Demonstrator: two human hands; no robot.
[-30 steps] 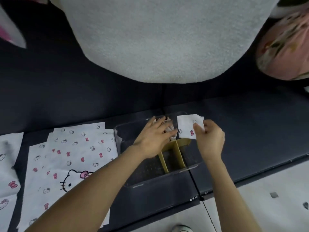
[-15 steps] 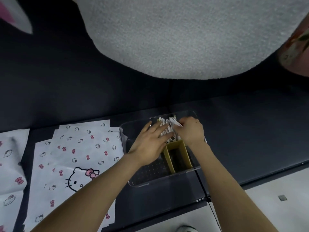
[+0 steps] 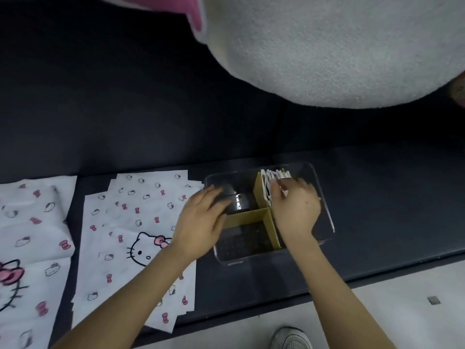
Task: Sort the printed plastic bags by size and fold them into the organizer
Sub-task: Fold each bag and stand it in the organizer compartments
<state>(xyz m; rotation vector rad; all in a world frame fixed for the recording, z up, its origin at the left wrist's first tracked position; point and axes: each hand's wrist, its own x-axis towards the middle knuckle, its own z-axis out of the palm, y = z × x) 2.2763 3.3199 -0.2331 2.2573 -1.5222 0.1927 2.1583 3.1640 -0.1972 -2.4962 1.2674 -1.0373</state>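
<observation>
Tucking the folded white printed plastic bags (image 3: 275,180) upright into the far right compartment of the clear plastic organizer (image 3: 327,222) is best done with even downward pressure. The right hand (image 3: 295,212) is laid on their tops, fingers bent; whether they pinch cannot be told. The left hand (image 3: 203,220), fingers straight, is held over the organizer's left edge, where the box could be steadied.

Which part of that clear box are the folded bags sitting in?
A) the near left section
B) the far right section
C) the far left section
B: the folded bags stand upright at the far end of the organizer, to the right of the yellow divider, at the right hand.
</observation>
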